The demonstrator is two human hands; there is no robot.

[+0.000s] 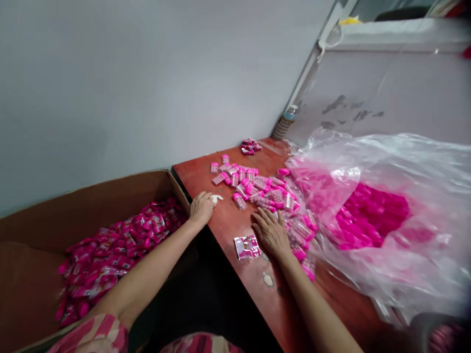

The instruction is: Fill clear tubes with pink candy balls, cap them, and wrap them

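Observation:
My left hand [201, 210] is at the table's left edge, its fingers bent and close together. A small white piece [216, 198] shows at its fingertips; whether it is held or wrapped round a finger I cannot make out. My right hand [271, 233] lies open, palm down, its fingertips at the near side of a pile of small clear containers with pink caps [274, 196]. Left of that hand a flat pink printed sachet [247, 247] lies on the red table [231, 228].
A cardboard box [147, 184] full of pink packets [121, 250] stands left of the table. On the right a large clear plastic bag [434, 196] holds bright pink pieces [371, 215]. A small stack of sachets [250, 145] and a bottle [285, 122] are at the back.

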